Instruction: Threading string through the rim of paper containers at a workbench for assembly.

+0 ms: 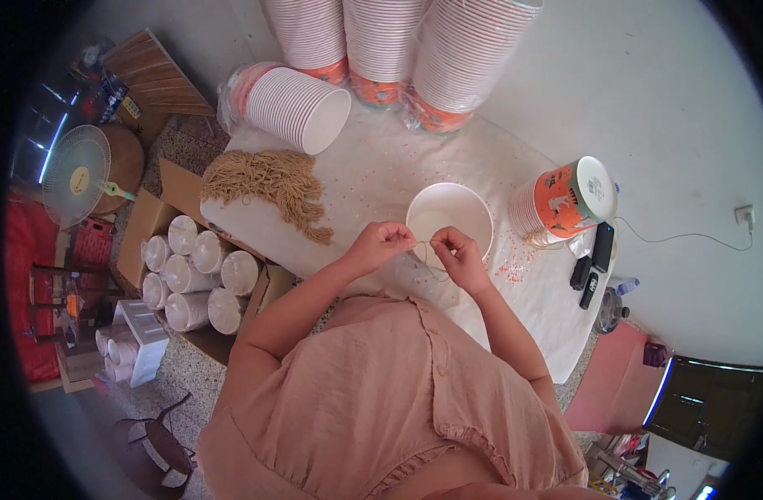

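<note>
Thin tan string [426,250], slack, w/ a small loop hanging, pinched btwn left hand [381,244] & right hand [455,250]. White paper bucket [449,218], upright, open top, sits just beyond both hands, touching neither.

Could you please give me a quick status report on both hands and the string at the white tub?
Left hand and right hand both pinching a thin tan string. Hands just in front of the open white tub. Nothing between them.

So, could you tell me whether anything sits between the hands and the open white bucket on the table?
Nothing visible does. The left hand and right hand pinch a tan string right at the near rim of the white bucket, with no other item between.
</note>
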Tool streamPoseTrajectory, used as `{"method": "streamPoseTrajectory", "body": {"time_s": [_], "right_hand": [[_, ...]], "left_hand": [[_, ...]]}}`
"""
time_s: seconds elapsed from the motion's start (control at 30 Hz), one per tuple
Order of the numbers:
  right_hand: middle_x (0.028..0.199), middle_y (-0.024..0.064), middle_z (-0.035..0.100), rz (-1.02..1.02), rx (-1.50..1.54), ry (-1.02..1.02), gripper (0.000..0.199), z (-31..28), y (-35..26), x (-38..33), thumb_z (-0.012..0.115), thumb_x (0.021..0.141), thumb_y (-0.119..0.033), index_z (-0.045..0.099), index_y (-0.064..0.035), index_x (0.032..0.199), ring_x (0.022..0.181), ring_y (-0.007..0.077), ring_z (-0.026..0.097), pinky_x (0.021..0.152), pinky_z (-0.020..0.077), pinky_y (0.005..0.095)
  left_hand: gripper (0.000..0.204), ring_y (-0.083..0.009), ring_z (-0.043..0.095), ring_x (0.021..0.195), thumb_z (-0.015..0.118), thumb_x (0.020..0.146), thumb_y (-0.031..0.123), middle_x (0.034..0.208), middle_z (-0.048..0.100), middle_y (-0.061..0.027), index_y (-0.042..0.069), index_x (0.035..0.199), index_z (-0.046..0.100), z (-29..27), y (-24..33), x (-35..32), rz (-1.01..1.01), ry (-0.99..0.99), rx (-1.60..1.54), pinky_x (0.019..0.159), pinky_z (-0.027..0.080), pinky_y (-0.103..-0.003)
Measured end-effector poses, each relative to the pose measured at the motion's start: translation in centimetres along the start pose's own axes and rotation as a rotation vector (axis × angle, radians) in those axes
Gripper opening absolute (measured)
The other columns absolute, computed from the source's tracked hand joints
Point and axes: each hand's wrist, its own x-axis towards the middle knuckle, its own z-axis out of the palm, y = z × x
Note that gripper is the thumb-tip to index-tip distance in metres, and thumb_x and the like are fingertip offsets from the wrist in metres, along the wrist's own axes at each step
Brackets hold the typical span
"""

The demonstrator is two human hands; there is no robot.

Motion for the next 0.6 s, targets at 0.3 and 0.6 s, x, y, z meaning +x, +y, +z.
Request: {"method": "streamPoseTrajectory", "body": {"time_s": [0.3, 0.6], "right_hand": [[0.081, 0.0131, 0.061, -0.156, -0.35, -0.061, 0.005, -1.5, -3.0, 0.2, 0.061, 0.084, -0.004, 0.06, -0.002, 0.088, 0.07, 0.0267, 0.062, 0.062, 0.0479, 0.0337], [0.083, 0.0059, 0.062, 0.041, -0.022, 0.055, 0.008, -1.6, -1.5, 0.2, 0.06, 0.088, -0.007, 0.061, 0.0004, 0.092, 0.071, 0.0143, 0.059, 0.063, 0.0481, 0.0284]], "left_hand": [[0.014, -0.0075, 0.05, 0.06, 0.067, 0.082, 0.012, 0.091, 0.059, -0.0039, 0.003, 0.092, 0.064, 0.2, 1.5, 0.3, 0.245, 0.081, 0.155, 0.057, 0.044, -0.023], [0.014, -0.0048, 0.055, 0.071, 0.064, 0.085, 0.012, 0.082, 0.064, 0.0006, 0.001, 0.094, 0.064, 1.4, 1.3, 0.3, 0.073, -0.015, -0.072, 0.062, 0.045, -0.021]]}}
